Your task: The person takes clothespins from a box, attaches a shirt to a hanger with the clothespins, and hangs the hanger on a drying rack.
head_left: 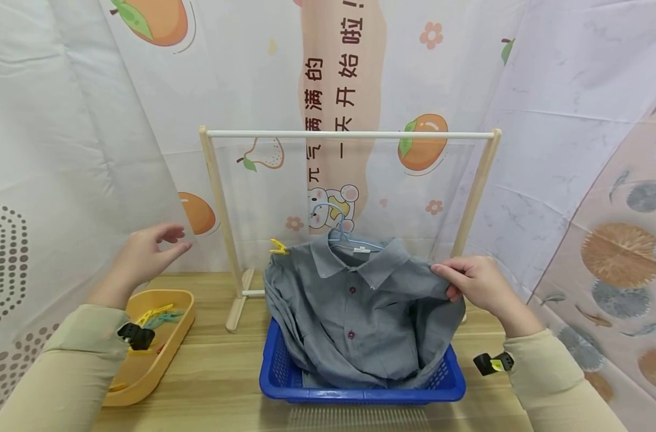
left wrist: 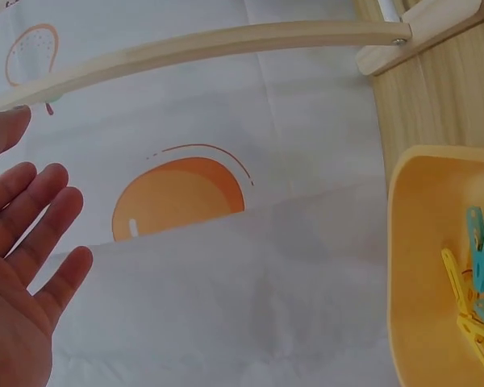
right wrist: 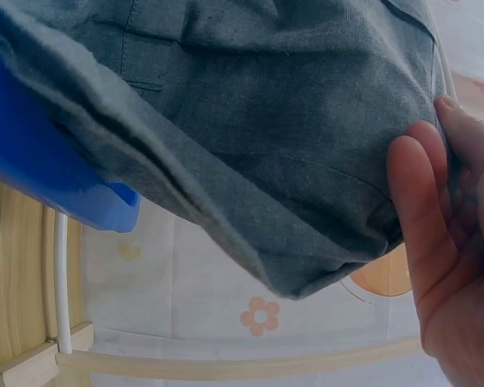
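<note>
A grey button-up shirt [head_left: 355, 318] on a light blue hanger [head_left: 341, 222] stands partly upright, its lower part in a blue basket [head_left: 360, 394]. One yellow clothespin [head_left: 278, 246] clips the shirt's shoulder on the left side. My right hand [head_left: 476, 282] pinches the other shoulder between thumb and fingers; in the right wrist view the shirt cloth [right wrist: 290, 145] hangs from that hand [right wrist: 460, 218]. My left hand [head_left: 146, 255] is raised in the air left of the rack with fingers loosely bent and nothing in them, as the left wrist view of the hand [left wrist: 32, 250] also shows.
A rack with wooden posts and a white bar [head_left: 349, 135] stands behind the basket. At the left, an orange-yellow tray [head_left: 184, 312] holds several yellow and teal clothespins [left wrist: 480, 250]. Printed curtains [head_left: 241, 72] hang behind and at both sides of the wooden tabletop [head_left: 219, 372].
</note>
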Tool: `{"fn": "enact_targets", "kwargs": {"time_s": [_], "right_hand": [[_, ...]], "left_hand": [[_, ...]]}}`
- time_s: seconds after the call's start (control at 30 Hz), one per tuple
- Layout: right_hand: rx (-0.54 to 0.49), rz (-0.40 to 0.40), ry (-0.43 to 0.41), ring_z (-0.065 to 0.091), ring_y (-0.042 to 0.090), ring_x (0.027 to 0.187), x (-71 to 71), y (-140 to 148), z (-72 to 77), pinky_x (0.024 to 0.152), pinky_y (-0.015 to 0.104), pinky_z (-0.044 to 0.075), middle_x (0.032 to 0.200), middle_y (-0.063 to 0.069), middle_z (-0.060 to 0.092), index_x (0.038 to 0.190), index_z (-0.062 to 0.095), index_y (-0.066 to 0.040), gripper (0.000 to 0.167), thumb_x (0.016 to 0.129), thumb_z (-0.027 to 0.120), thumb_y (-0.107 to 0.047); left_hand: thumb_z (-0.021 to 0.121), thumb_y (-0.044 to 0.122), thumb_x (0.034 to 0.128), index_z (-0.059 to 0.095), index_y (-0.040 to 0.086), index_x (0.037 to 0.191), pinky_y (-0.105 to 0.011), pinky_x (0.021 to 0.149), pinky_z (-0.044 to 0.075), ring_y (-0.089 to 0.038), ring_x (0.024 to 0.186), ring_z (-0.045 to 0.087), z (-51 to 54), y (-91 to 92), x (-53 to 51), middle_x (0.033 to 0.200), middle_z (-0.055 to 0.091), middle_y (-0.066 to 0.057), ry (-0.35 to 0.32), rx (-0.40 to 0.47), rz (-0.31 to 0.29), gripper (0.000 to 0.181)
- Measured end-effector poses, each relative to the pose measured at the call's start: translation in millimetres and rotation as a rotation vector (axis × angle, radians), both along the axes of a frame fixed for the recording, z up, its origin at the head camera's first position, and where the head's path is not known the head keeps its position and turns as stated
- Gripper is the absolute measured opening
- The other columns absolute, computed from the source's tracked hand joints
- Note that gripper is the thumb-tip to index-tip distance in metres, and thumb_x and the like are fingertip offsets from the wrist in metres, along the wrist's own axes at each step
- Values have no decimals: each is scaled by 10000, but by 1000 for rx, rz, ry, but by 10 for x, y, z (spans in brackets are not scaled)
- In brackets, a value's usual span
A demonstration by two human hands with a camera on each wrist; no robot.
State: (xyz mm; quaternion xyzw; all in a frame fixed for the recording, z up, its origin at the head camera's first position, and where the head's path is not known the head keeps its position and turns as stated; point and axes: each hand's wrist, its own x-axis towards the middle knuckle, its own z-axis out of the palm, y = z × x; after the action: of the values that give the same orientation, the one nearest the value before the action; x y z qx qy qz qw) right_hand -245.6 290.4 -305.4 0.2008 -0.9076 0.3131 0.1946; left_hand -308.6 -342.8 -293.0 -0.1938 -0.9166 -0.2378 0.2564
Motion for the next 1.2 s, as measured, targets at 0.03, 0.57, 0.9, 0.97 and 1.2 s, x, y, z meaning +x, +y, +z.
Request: {"fn": "enact_targets", "kwargs": {"time_s": [0.03,0.57,0.9,0.97,1.2], "right_hand": [[0,0,2,638,83,501,1,1,-1,515,278,530,539,-131,618,912,813,-130,158,978,716,-235],[-8,13,34,633,65,498,-5,17,-41,511,272,532,542,-157,616,928,819,-138,133,975,720,-212],[-19,19,47,633,61,494,-21,25,-46,507,263,532,545,-155,620,927,818,-131,122,971,723,-194],[-20,21,50,633,60,492,-22,25,-45,510,259,533,545,-155,620,929,818,-128,120,970,723,-189],[-6,24,73,620,49,485,-25,21,-35,490,250,505,535,-168,609,916,818,-141,112,967,727,-181]], "left_hand": [[708,247,983,640,-10,1271,-619,850,484,-394,1048,624,-7,-11,-1,1173,686,-234,-8,-1,5,392],[691,287,993,601,-45,1316,-642,867,466,-436,1067,610,-168,-164,-24,1189,668,-270,-82,-35,73,471],[707,245,979,611,-91,1267,-655,856,476,-462,1021,628,-288,-254,-43,1152,667,-300,-71,-25,78,453],[702,257,982,618,-87,1253,-652,851,479,-461,1023,625,-314,-275,-53,1155,665,-300,-85,-26,84,446],[658,370,1004,601,-69,1282,-651,854,483,-469,1074,598,-402,-354,-89,1228,629,-303,-199,-68,102,523]]}}
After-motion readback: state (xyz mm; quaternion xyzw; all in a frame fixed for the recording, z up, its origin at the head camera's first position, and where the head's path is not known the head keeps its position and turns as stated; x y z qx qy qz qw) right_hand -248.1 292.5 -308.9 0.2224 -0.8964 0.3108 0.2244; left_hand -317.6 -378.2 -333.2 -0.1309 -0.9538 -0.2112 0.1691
